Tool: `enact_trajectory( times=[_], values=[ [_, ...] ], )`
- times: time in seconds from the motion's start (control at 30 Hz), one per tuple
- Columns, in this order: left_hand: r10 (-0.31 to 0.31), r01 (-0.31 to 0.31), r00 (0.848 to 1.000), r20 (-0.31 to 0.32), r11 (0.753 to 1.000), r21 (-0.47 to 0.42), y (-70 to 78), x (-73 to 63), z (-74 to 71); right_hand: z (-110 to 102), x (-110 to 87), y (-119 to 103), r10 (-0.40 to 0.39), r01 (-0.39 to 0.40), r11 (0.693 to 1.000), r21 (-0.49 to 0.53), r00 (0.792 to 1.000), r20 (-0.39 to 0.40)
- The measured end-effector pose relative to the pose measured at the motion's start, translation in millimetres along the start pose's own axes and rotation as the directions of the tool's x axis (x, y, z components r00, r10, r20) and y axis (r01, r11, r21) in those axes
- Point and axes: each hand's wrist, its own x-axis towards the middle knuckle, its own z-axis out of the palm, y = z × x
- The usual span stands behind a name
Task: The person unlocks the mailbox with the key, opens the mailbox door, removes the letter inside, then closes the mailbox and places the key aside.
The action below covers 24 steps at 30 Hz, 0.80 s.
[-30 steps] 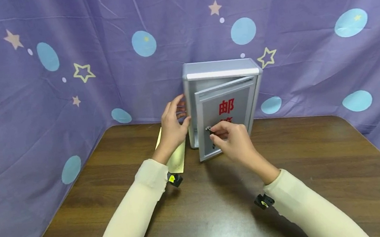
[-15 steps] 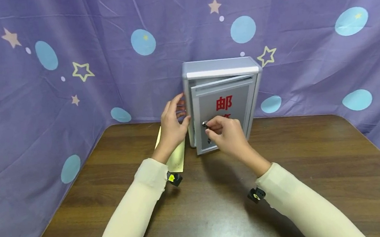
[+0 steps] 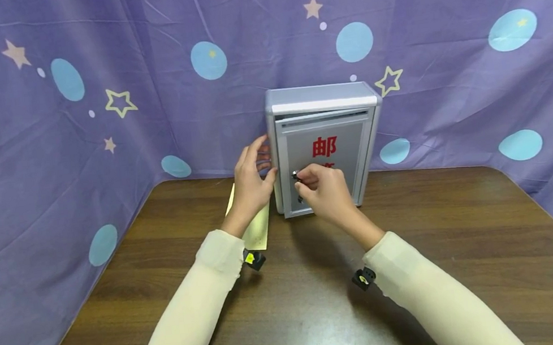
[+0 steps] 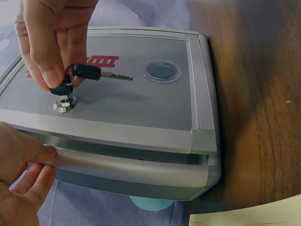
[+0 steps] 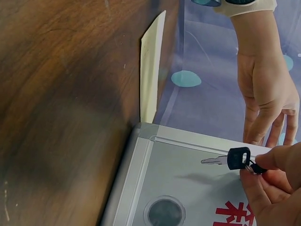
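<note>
A silver-grey metal mailbox (image 3: 321, 92) with red characters stands upright at the back of the table. Its door (image 3: 353, 129) is slightly ajar, leaving a narrow gap along the left side. My right hand (image 3: 332, 192) pinches the black head of a key (image 4: 61, 88) that sits in the door's lock (image 4: 65, 106). A second key (image 5: 236, 159) hangs on the same ring, its blade free. My left hand (image 3: 251, 178) rests against the box's left side, fingertips touching the frame edge beside the gap.
A pale yellow envelope (image 3: 257, 231) lies on the wooden table (image 3: 293, 318) left of the mailbox, partly under my left forearm. A purple patterned cloth (image 3: 266, 37) hangs close behind the box and along the left.
My right hand has pushed the mailbox door back and leftward by the key, narrowing the gap from wide to slim. The left hand has stayed in place.
</note>
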Motion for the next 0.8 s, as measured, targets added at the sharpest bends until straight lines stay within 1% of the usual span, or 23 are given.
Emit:
enact_trajectory(
  times=[0.17,0.43,0.8],
  values=[
    [0.004,-0.004,1.000,-0.007,1.000,-0.006,-0.9,-0.1,-0.2,4.0,3.9,-0.6,0.023,-0.023,1.000,-0.002,1.000,-0.012],
    [0.015,-0.016,1.000,-0.009,1.000,-0.006,-0.4,0.2,0.1,8.9,8.9,-0.2,0.023,-0.024,1.000,-0.019,0.999,-0.049],
    [0.020,-0.020,1.000,-0.011,1.000,0.017,-1.1,0.1,0.9,11.5,11.5,0.2,0.045,-0.046,0.999,-0.026,0.998,-0.051]
  ],
)
